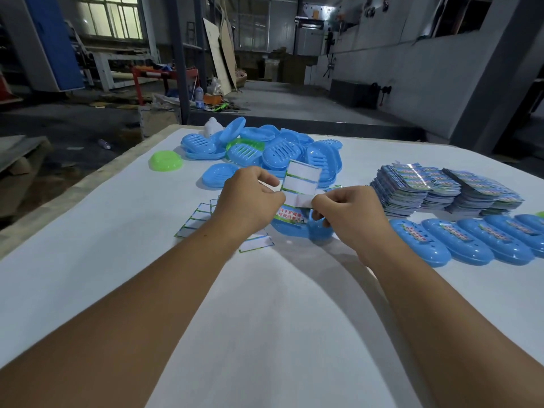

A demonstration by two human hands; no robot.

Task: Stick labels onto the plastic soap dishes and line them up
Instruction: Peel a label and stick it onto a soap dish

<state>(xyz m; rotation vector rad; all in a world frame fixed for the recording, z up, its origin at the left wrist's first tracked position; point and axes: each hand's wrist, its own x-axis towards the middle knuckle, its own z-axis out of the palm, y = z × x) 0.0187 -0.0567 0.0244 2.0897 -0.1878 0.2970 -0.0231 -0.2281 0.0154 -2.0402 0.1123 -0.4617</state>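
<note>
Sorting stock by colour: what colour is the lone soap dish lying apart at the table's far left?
Light green soap dish, seen in the head view.

On your white table (117,260): at twelve o'clock, a heap of sky-blue soap dishes (265,148) with one translucent green one among them; at eleven o'clock, a lime-green dish (165,161) on its own. The backing sheet (300,179) you hold is white with green-blue borders. At two o'clock, stacked labels (441,187) show blue, green and red print. At three o'clock, blue dishes (471,242) bear multicoloured labels.
</note>
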